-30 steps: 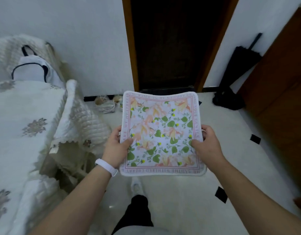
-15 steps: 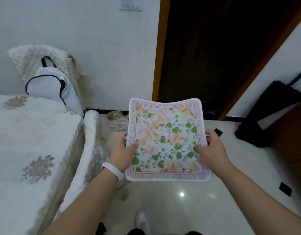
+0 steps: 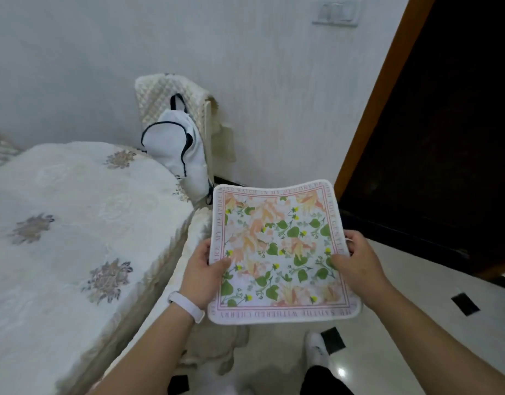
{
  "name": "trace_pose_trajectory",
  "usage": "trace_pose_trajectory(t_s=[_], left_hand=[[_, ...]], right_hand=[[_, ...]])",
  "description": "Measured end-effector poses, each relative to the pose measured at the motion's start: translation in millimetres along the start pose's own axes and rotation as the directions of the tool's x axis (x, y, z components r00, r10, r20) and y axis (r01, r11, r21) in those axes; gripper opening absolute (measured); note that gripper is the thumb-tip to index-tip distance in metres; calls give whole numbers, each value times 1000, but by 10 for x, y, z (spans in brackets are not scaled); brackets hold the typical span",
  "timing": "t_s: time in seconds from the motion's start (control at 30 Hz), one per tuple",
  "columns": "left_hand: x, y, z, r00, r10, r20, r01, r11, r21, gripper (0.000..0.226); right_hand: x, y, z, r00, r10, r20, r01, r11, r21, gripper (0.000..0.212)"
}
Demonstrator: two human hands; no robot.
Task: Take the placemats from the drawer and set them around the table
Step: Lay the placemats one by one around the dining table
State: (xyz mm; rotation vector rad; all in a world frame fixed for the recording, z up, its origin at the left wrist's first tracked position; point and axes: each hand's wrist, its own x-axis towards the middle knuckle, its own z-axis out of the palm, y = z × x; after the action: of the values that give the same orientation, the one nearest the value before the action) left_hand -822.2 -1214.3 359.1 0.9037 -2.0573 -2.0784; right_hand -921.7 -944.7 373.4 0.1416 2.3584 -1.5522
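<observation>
Table (image 3: 74, 223) under a white embroidered cloth is seen filling the left side; no mat is seen on the part in view. A dark doorway (image 3: 445, 138) is at right. A chair (image 3: 171, 92) with a quilted cover is set at the table's far end against the wall, and a white bag (image 3: 177, 143) is propped on it. One floral placemat (image 3: 279, 252), near-square, is held roughly flat in the air over the floor, just right of the table edge and not touching it. It is pinched on both side edges: left hand (image 3: 203, 272) clamped on the left edge with thumb on top, right hand (image 3: 356, 260) likewise on the right edge. Key relation: the table lies left of the mat, so the left hand is nearer. No real long axis is offered by the mat; its left border is roughly parallel to the table edge. Judged as carry step, placement not yet done; a leftward move over the cloth is called for. A white wristband (image 3: 185, 306) is worn on the left wrist.
</observation>
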Motion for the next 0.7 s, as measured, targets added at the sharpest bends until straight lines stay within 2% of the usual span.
trace_pose_trajectory(t_s=[0.1,0.3,0.53,0.7], left_hand=[[134,124,233,992,-50,-112,46,998,-39,26],[319,354,529,953,-22,-302,7,999,-51,32],[21,340,60,823,-152,-548,38,976,-213,34],[-211,270,-315,725,-122,-677,-63,968,-241,34]], right_hand=[[505,-138,-96,995,-26,99,27,1000,-12,42],[1334,-379,-135,956,-48,288,55,998,-17,44],[1499,-810,503,823,-103,559,143,989,-27,42],[1387,-1085,1066,720,-121,683,219,974,-58,42]])
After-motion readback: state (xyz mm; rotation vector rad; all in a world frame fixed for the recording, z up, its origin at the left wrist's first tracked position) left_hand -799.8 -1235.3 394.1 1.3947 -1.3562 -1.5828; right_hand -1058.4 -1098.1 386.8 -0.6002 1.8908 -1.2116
